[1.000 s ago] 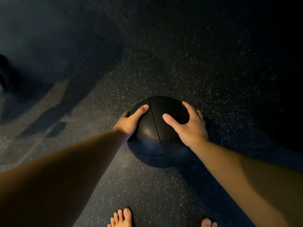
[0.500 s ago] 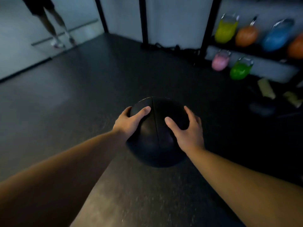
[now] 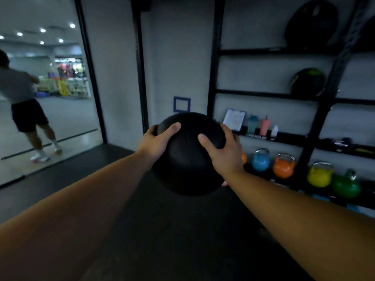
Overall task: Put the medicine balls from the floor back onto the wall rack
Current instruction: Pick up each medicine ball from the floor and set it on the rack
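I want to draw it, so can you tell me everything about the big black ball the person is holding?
The black medicine ball is round, dark and smooth, like matte leather or rubber, with a thin seam running down its middle. It is held up in the air, off the floor, near the wall rack. The left hand grips its upper left side and the right hand its upper right side, with thumbs and fingers spread over the curve. Nothing else touches it.

Gym: coloured kettlebells (image 3: 260, 163), med balls (image 3: 307, 83) on wall rack (image 3: 253, 92).
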Tool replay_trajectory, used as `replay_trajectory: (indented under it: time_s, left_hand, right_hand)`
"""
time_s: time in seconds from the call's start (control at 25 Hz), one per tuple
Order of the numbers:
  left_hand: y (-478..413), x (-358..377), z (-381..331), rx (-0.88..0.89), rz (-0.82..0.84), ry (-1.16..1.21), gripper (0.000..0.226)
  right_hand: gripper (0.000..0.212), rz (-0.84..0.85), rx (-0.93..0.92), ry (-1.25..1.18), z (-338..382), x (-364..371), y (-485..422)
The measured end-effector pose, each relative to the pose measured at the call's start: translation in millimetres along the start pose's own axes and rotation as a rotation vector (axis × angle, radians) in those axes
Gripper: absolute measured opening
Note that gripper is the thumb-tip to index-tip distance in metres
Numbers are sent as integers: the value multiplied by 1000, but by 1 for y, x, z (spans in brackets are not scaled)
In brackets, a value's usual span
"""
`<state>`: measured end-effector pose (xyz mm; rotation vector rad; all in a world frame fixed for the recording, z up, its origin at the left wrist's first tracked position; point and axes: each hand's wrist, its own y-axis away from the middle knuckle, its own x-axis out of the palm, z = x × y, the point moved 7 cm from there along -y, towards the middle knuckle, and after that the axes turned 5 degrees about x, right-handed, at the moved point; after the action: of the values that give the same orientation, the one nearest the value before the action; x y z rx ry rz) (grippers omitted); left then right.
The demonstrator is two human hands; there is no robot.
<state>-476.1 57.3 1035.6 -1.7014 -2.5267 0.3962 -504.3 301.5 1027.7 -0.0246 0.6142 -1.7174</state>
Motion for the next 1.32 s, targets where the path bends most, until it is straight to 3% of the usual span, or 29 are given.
replay_trajectory:
  time_s: [0.4,0.6,0.72,1.0,1.32]
  left_hand:
    - [-175,121,-51,144,205,65,94]
    - [-280,203,-51,184,233,92,75]
    - [-344,242,-51,205,213,103,75]
    - [-512,318,-25,227,200,103,73]
    - [-747,398,-7,279,253,87,89]
  right_hand:
    - [105,-215,-4,14,-10,-35,-169]
    - [106,-259,-72,31,-40,-48,-288]
    - [108,-270,-86,43,-61,-46,-361]
    - [107,-256,-92,28,-115,-9,-533]
    - [108,-347,-92,6,-169,57,-751]
